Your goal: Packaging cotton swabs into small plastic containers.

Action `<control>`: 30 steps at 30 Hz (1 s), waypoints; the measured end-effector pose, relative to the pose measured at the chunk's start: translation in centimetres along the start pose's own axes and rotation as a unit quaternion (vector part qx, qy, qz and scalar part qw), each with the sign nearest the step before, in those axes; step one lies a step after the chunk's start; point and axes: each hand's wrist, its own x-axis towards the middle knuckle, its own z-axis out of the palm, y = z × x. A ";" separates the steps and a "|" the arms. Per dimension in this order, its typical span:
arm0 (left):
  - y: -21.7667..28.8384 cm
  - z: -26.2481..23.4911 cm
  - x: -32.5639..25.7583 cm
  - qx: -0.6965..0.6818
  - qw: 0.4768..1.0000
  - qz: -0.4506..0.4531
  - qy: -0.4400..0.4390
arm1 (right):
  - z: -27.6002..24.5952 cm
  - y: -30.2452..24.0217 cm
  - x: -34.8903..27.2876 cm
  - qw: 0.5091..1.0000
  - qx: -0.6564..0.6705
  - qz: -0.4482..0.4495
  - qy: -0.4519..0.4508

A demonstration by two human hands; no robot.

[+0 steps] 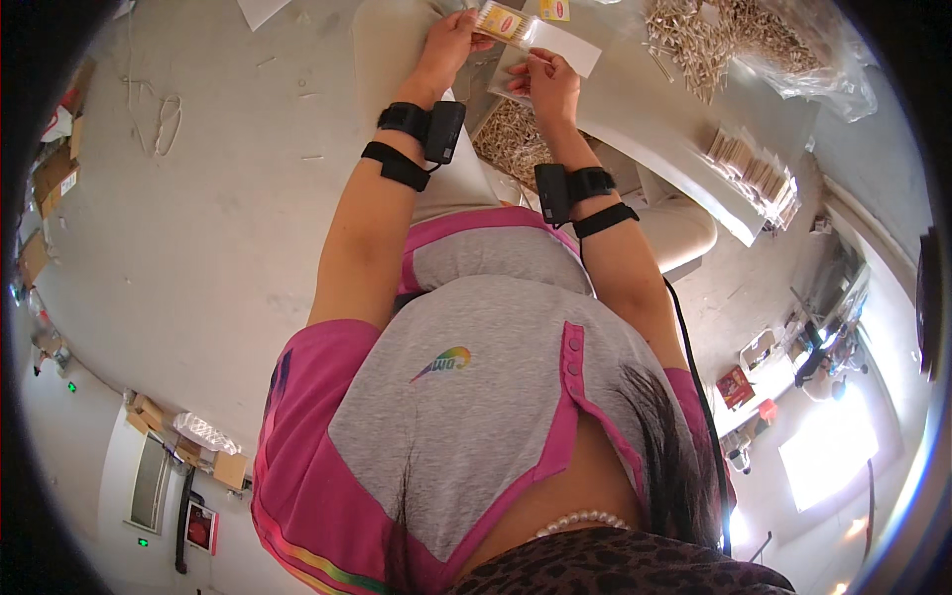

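Right now I see both hands raised toward the top of the view, working on one small packet. My left hand point(451, 45) pinches the yellow-and-red card end of a clear plastic bag point(540, 40), fingers closed on its left edge. My right hand point(545, 84) grips the lower edge of the same bag from beneath, thumb and fingers clamped on the plastic. The bag sits between the two hands, lifted above the long pale table point(684, 149). Just below the right hand lies a heap of small wooden pieces point(511, 139) on a lap. A bigger pile of the same pieces point(704, 35) sits in loose plastic wrap at the top right, well apart from the hands. A row of filled packets point(754, 178) lies along the table's right part. Black straps with small boxes point(441, 129) circle both wrists.
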 end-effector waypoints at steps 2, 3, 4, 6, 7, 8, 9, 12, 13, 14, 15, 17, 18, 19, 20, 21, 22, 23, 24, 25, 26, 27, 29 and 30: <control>-0.5 -0.1 0.3 -0.007 1.000 -0.001 0.000 | 0.1 0.0 -0.2 1.000 0.002 -0.004 -0.002; -0.7 -0.5 0.4 0.009 1.000 0.003 0.002 | 0.3 -0.1 -0.3 1.000 0.005 -0.009 -0.006; -0.9 -0.8 0.4 0.025 1.000 0.006 0.004 | 0.4 -0.3 -0.3 1.000 0.005 -0.008 -0.007; -0.8 -0.3 0.5 0.026 1.000 0.013 0.000 | 0.3 -0.5 -0.1 0.999 0.028 0.023 -0.005; -0.8 0.0 0.5 0.029 0.999 0.020 -0.003 | 0.2 -0.6 0.0 0.999 0.027 0.024 -0.003; -0.8 -0.1 0.5 0.029 0.999 0.021 -0.002 | 0.2 -0.7 0.1 0.999 0.031 0.043 0.001; -0.7 -0.1 0.4 0.024 1.000 0.019 -0.002 | 0.3 -0.8 0.2 0.997 0.035 0.062 0.004; -0.5 0.2 0.4 0.025 1.000 0.016 0.001 | 0.3 -0.9 0.3 0.996 0.055 0.070 0.010; -0.4 0.5 0.4 0.030 0.999 0.015 0.004 | 0.1 -0.9 0.3 0.996 0.055 0.070 0.012; -0.4 0.4 0.4 0.031 0.999 0.016 0.005 | 0.2 -0.9 0.2 0.997 0.037 0.073 0.002; -0.3 0.3 0.4 0.041 0.999 0.007 0.008 | 0.2 -0.9 0.2 0.997 0.019 0.077 -0.007; -0.1 0.4 0.4 0.052 0.999 -0.001 0.011 | 0.3 -1.0 0.1 0.996 0.033 0.080 -0.010; -0.1 0.5 0.3 0.052 0.998 0.002 0.017 | 0.3 -1.0 0.1 0.995 0.046 0.083 -0.013; 0.0 0.5 0.2 0.053 0.998 0.005 0.023 | 0.4 -1.1 0.2 0.995 0.047 0.082 -0.013; 0.1 0.5 0.2 0.054 0.998 0.005 0.023 | 0.5 -1.3 0.3 0.994 0.053 0.095 -0.012; 0.3 0.5 0.1 0.064 0.998 -0.002 0.024 | 0.6 -1.5 0.3 0.992 0.059 0.107 -0.011; 0.5 0.4 0.0 0.073 0.997 -0.009 0.026 | 0.8 -1.6 0.3 0.992 0.060 0.106 -0.013; 0.8 0.6 -0.1 0.074 0.997 -0.009 0.025 | 0.7 -1.6 0.4 0.992 0.067 0.111 -0.012; 1.1 0.9 -0.2 0.072 0.997 -0.006 0.022 | 0.7 -1.7 0.5 0.991 0.074 0.115 -0.013; 1.4 1.1 -0.3 0.070 0.997 -0.003 0.020 | 0.7 -1.7 0.6 0.991 0.075 0.114 -0.013; 2.0 1.8 -0.6 0.071 0.997 -0.004 0.018 | 0.7 -1.7 0.7 0.990 0.074 0.118 -0.011; 2.6 2.6 -1.0 0.066 0.997 -0.016 0.022 | 0.5 -1.7 0.8 0.990 0.073 0.121 -0.007; 3.5 3.4 -1.4 0.062 0.997 -0.028 0.026 | 0.4 -1.6 0.9 0.990 0.074 0.120 -0.006; 3.7 3.4 -1.6 0.062 0.997 -0.028 0.030 | 0.5 -1.6 0.9 0.990 0.074 0.120 -0.008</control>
